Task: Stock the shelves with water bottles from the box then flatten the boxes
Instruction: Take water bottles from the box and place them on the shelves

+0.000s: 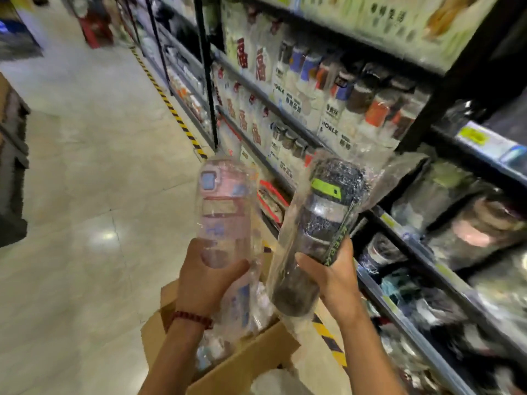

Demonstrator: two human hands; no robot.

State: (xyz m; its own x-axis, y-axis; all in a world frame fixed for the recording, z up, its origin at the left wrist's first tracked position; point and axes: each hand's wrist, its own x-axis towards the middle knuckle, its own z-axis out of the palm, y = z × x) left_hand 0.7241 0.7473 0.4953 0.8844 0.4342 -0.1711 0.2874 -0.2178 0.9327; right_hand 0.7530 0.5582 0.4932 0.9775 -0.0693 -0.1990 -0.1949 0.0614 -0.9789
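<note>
Shop aisle w/ glossy beige tile floor (85, 172) on the left, a yellow-black hazard stripe (168, 101) running along the foot of the shelving. Frame is motion-blurred, so small print is mostly unreadable.

Low centre-left: an open cardboard box (228, 363) on the floor, flaps up, w/ more plastic-wrapped items inside; can't tell how many.

Above the box, left hand (208, 280) grips a pink water bottle (225, 220) around its lower half, fingers and thumb curled round it. Bottle is near upright, cap end up, blue button on the lid, sealed in a clear plastic bag. Red bead bracelet (192, 317) sits on that wrist.

Just beside it, right hand (333, 272) grips a black water bottle (319, 232), thumb on the front, fingers wrapped behind. This one tilts to the right, top toward the shelves, green latch on a black lid, green lettering down the side, also bagged in clear plastic. The two bottles are close but whether they touch is unclear.

Right side: dark metal shelves (399, 223) in several tiers. Upper tiers hold rows of wrapped bottles w/ white labels and red characters (285, 81); lower tiers nearest the hands hold bagged bottles (467, 223), some lying down, too blurred to sort by type.
</note>
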